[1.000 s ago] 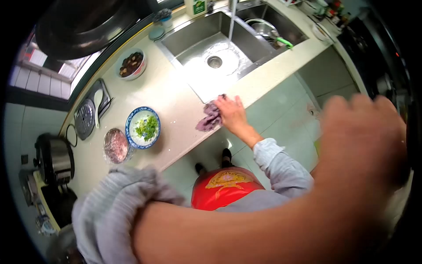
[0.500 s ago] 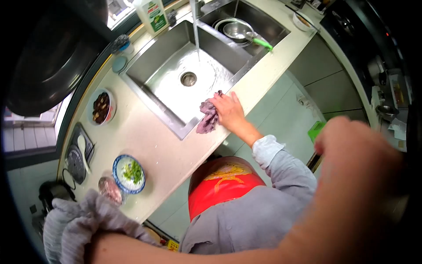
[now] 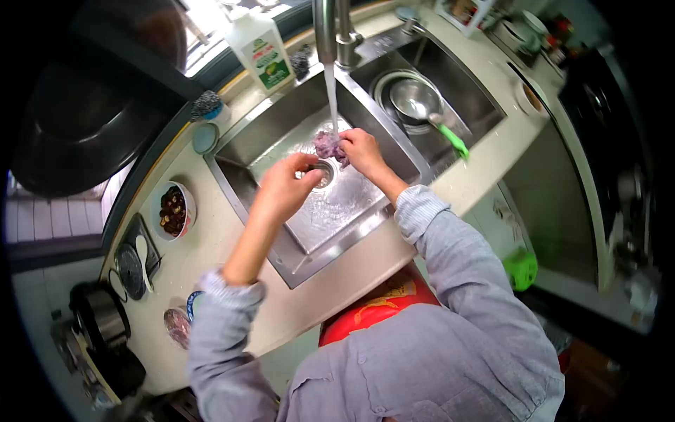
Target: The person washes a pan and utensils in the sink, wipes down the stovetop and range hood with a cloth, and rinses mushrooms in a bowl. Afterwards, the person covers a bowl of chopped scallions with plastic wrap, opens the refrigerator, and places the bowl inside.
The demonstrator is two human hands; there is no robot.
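My right hand (image 3: 363, 152) is closed on a purplish cloth (image 3: 328, 145), bunched up under the running water (image 3: 332, 98) in the left sink basin (image 3: 281, 243). To its left, my left hand (image 3: 283, 184) hovers over the basin near the drain (image 3: 322, 175). Its fingers are curved and apart from the thumb, with nothing seen between them. The metal tap (image 3: 325, 35) stands at the back of the sink, above the cloth.
The right basin holds a metal strainer (image 3: 415, 98) with a green handle (image 3: 450, 139). A white bottle (image 3: 261, 56) stands behind the sink. Left on the counter are a bowl of dark food (image 3: 174, 209), a white spoon (image 3: 143, 260) and a blue-rimmed bowl (image 3: 193, 304), partly hidden by my sleeve.
My right hand has carried the cloth from the counter edge into the basin, under the water. My left hand has come from close before the camera to over the sink. The view has shifted.
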